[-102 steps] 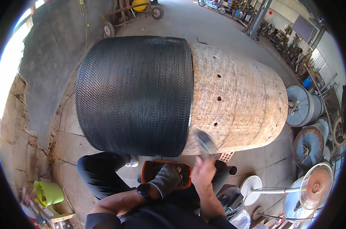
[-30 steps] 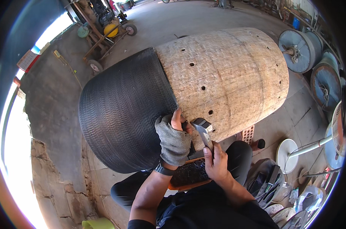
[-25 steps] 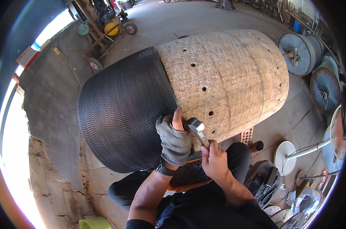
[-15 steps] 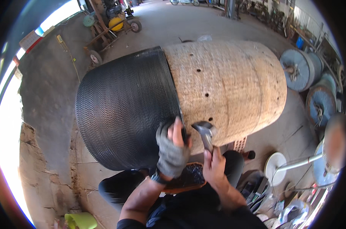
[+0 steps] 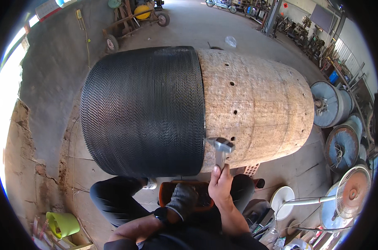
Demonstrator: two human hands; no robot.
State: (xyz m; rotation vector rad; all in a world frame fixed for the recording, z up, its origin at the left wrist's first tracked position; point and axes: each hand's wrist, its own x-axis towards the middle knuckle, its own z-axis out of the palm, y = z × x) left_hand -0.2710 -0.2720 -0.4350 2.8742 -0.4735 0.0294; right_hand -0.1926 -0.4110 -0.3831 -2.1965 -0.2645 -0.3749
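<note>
A large drum lies sideways before me. Its left half is wrapped in black, finely ridged rows [image 5: 155, 108]; the bare tan cylinder surface [image 5: 264, 104] on the right has scattered dark holes. My right hand [image 5: 221, 183] grips the handle of a hammer [image 5: 222, 145]. The hammer's head is at the drum's lower front, just right of the black edge. My left hand [image 5: 182, 199], in a grey glove with a watch at the wrist, is over an orange bin [image 5: 166, 192] with dark contents between my legs. The left fingers are mostly hidden.
A standing fan [image 5: 352, 193] lies tipped at the right, near several blue-grey spools [image 5: 325, 104]. A yellow-green bucket [image 5: 63, 224] stands at lower left. Beyond the drum are a wheeled frame [image 5: 135, 21] and a grey wall [image 5: 51, 75] on the left.
My left hand has left the black edge of the drum and dropped to the orange bin. The hammer stays in my right hand, near the drum's front. The view has shifted slightly.
</note>
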